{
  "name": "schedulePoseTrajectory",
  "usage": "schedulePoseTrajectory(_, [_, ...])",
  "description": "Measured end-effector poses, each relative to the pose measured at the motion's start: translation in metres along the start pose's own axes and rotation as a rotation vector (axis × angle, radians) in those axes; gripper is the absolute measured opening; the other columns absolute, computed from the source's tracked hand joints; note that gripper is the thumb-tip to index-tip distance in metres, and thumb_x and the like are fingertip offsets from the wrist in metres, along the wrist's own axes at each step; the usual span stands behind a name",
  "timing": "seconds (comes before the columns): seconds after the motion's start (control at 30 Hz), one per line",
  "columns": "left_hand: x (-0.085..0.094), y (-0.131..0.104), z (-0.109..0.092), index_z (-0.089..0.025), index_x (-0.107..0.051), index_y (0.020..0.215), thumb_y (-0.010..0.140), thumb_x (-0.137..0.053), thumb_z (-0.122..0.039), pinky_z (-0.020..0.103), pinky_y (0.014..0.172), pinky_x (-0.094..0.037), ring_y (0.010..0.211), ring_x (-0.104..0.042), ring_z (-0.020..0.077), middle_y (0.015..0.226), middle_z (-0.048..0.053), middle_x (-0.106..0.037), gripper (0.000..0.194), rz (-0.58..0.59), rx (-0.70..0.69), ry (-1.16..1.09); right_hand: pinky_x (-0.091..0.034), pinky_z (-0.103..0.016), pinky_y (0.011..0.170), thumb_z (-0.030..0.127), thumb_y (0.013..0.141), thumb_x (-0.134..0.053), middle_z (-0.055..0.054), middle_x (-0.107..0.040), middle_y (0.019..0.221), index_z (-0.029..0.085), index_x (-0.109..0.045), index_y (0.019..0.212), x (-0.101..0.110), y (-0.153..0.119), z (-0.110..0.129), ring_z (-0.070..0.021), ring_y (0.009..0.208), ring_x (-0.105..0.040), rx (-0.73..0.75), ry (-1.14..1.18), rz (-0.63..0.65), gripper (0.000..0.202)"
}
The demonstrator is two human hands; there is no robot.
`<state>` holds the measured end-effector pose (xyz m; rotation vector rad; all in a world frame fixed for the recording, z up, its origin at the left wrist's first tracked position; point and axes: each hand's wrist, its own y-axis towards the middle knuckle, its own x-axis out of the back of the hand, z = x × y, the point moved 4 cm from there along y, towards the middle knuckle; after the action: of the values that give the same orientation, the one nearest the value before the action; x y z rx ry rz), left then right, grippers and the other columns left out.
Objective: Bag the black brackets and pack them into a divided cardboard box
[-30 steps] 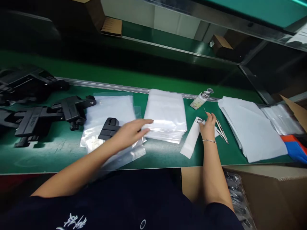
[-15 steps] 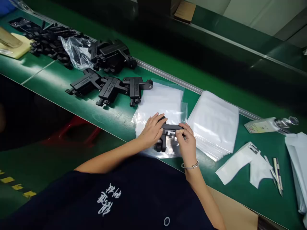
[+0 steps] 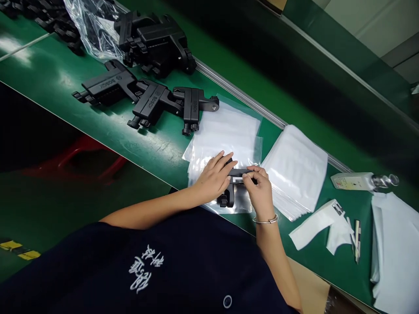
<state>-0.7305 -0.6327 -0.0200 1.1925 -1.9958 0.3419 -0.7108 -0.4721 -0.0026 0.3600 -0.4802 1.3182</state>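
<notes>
A black clamp bracket (image 3: 230,192) lies on clear plastic bags (image 3: 242,203) at the bench's near edge. My left hand (image 3: 212,179) rests across its left part, fingers reaching over the top and thumb on the near side, holding it steady. At the bracket's other end, my right hand (image 3: 260,187) has its fingers curled around the end, with the thumb and a fingertip pinched close to a small white label (image 3: 237,179) on the near face. The label's right end is hidden by these fingertips. Similar black brackets (image 3: 152,102) marked BOSCH lie up and left of my hands.
A stack of plastic bags (image 3: 299,163) sits right of my hands. Further right are a pump bottle (image 3: 353,181), white label backing strips (image 3: 314,224), pens (image 3: 356,240) and white sheets (image 3: 396,253). More brackets (image 3: 157,41) are piled at the back left beside crumpled clear plastic (image 3: 94,30).
The camera view has shifted and come a little closer. Both hands stay on the bracket; the right fingertips have moved slightly along the label.
</notes>
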Motion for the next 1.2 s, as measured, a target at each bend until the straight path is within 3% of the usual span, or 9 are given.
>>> schedulePoseTrajectory(0.5, [0.0, 0.0, 0.0, -0.019, -0.041, 0.139, 0.093, -0.037, -0.02, 0.055, 0.116, -0.024, 0.147, -0.014, 0.0308, 0.155, 0.011, -0.031, 0.046, -0.016, -0.001, 0.0, -0.038, -0.046, 0.099, 0.031, 0.078, -0.06, -0.007, -0.06, 0.104, 0.022, -0.059, 0.061, 0.0, -0.002, 0.001, -0.0256, 0.109, -0.052, 0.014, -0.03, 0.012, 0.02])
schedulePoseTrajectory(0.6, [0.0, -0.003, 0.002, -0.019, -0.039, 0.141, 0.094, -0.037, -0.023, 0.054, 0.116, -0.024, 0.147, -0.016, 0.0296, 0.154, 0.011, -0.032, 0.047, -0.065, -0.012, -0.023, -0.038, -0.047, 0.1, 0.03, 0.079, -0.059, -0.007, -0.06, 0.104, 0.022, -0.058, 0.062, -0.001, -0.003, 0.003, -0.0253, 0.109, -0.052, 0.043, -0.092, 0.0, 0.019])
schedulePoseTrajectory(0.73, [0.007, -0.009, 0.001, -0.021, -0.058, 0.125, 0.091, -0.043, -0.027, 0.05, 0.111, -0.031, 0.136, -0.04, 0.0288, 0.133, 0.011, -0.057, 0.038, -0.135, -0.182, -0.038, -0.039, -0.048, 0.098, 0.028, 0.08, -0.058, -0.008, -0.062, 0.102, 0.021, -0.059, 0.063, -0.005, -0.005, 0.007, -0.0257, 0.106, -0.054, 0.092, -0.162, -0.019, 0.018])
schedulePoseTrajectory(0.83, [0.016, -0.006, 0.003, -0.027, -0.07, 0.103, 0.086, -0.051, -0.027, 0.044, 0.097, -0.04, 0.115, -0.057, 0.0267, 0.11, 0.006, -0.07, 0.026, 0.01, -0.269, -0.053, -0.042, -0.048, 0.098, 0.031, 0.082, -0.059, -0.009, -0.066, 0.102, 0.021, -0.062, 0.065, 0.005, -0.007, 0.007, -0.0262, 0.106, -0.058, 0.114, -0.154, -0.007, 0.02])
schedulePoseTrajectory(0.93, [0.03, 0.009, 0.002, -0.03, -0.073, 0.096, 0.082, -0.056, -0.03, 0.036, 0.083, -0.042, 0.1, -0.061, 0.0225, 0.102, 0.004, -0.071, 0.022, 0.169, -0.33, -0.092, -0.043, -0.047, 0.102, 0.039, 0.084, -0.062, -0.008, -0.065, 0.121, 0.024, -0.071, 0.094, 0.027, -0.006, 0.0, -0.0259, 0.116, -0.058, 0.117, -0.083, 0.039, 0.02])
schedulePoseTrajectory(1.03, [0.04, 0.029, -0.009, -0.029, -0.073, 0.084, 0.078, -0.06, -0.03, 0.031, 0.072, -0.039, 0.082, -0.06, 0.0187, 0.083, 0.004, -0.068, 0.014, 0.26, -0.443, -0.142, -0.031, -0.053, 0.112, 0.042, 0.081, -0.067, -0.005, -0.055, 0.14, 0.031, -0.061, 0.125, 0.04, -0.003, -0.011, -0.0274, 0.133, -0.046, 0.174, -0.175, 0.202, 0.046])
schedulePoseTrajectory(1.1, [0.039, 0.041, -0.021, -0.027, -0.071, 0.078, 0.076, -0.062, -0.029, 0.031, 0.07, -0.037, 0.077, -0.058, 0.019, 0.074, 0.004, -0.063, 0.01, 0.303, -0.508, -0.121, -0.021, -0.06, 0.115, 0.041, 0.082, -0.067, -0.004, -0.054, 0.14, 0.033, -0.058, 0.129, 0.04, -0.002, -0.018, -0.0289, 0.136, -0.043, 0.215, -0.297, 0.261, 0.049])
schedulePoseTrajectory(1.2, [0.029, 0.047, -0.035, -0.025, -0.07, 0.079, 0.079, -0.061, -0.029, 0.033, 0.073, -0.036, 0.083, -0.057, 0.0215, 0.077, 0.006, -0.063, 0.01, 0.415, -0.601, 0.097, -0.016, -0.064, 0.114, 0.04, 0.085, -0.063, -0.007, -0.06, 0.134, 0.031, -0.058, 0.128, 0.037, -0.002, -0.023, -0.0297, 0.132, -0.048, 0.256, -0.401, 0.222, 0.044])
